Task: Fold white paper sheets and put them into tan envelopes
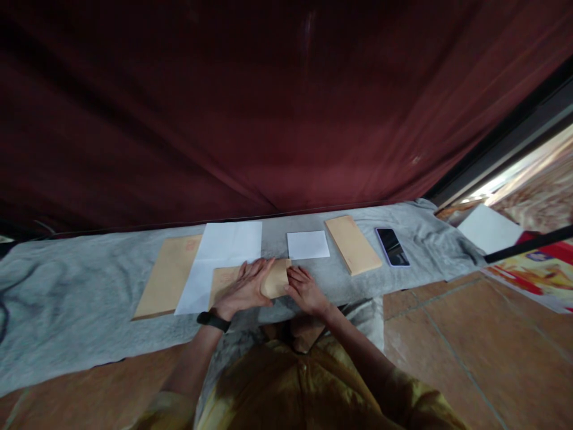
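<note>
A brown envelope (277, 278) lies on the grey cloth (67, 298) in front of me. My left hand (245, 288) lies flat across it with the fingers stretched out; a black band sits on that wrist. My right hand (304, 289) rests at the envelope's right end, fingers curled down onto its edge. Under the envelope's left part lies a large white sheet (224, 251).
A larger brown envelope (168, 275) lies to the left. A small folded white paper (308, 244), another brown envelope (353, 243) and a phone (392, 246) lie to the right. A dark red curtain (268, 107) hangs behind. Tiled floor (470, 346) lies at the right.
</note>
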`<state>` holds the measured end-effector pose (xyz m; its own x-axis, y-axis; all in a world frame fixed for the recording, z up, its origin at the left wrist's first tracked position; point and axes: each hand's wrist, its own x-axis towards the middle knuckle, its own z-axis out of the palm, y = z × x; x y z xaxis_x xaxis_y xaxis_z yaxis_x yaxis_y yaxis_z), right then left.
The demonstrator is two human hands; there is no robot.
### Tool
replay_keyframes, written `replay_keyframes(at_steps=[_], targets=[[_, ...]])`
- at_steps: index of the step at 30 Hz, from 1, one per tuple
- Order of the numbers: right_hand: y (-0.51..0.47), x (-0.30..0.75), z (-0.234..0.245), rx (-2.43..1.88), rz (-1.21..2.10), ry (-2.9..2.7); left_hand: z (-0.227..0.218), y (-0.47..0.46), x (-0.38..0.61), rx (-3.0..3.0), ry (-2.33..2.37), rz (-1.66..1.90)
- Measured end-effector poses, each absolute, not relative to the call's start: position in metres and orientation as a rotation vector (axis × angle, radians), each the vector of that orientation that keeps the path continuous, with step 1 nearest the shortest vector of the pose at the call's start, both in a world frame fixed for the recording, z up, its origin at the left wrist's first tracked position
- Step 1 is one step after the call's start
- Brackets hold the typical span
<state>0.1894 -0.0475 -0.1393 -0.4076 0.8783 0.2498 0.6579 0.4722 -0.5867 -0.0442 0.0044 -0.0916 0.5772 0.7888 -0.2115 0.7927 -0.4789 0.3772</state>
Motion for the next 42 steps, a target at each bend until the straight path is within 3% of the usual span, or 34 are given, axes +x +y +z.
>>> replay_keyframes(at_steps=[8, 32, 37, 42], targets=[[-0.051, 0.189, -0.143, -1.268, 0.445, -2.283, -0.093, 0.004, -0.046, 2.369, 1.27, 0.037], [-0.076, 0.227, -0.133, -1.176, 0.575, -2.25, -0.098, 0.003, -0.047, 2.367, 1.277, 0.017], [-0.064, 0.226, -0.142, -1.333, 0.588, -1.967, -0.099, 0.004, -0.048, 2.367, 1.274, 0.023], [-0.033, 0.242, -0.147, -1.651, 0.344, -1.674, -0.103, 0.004, -0.049, 2.359, 1.29, 0.025]])
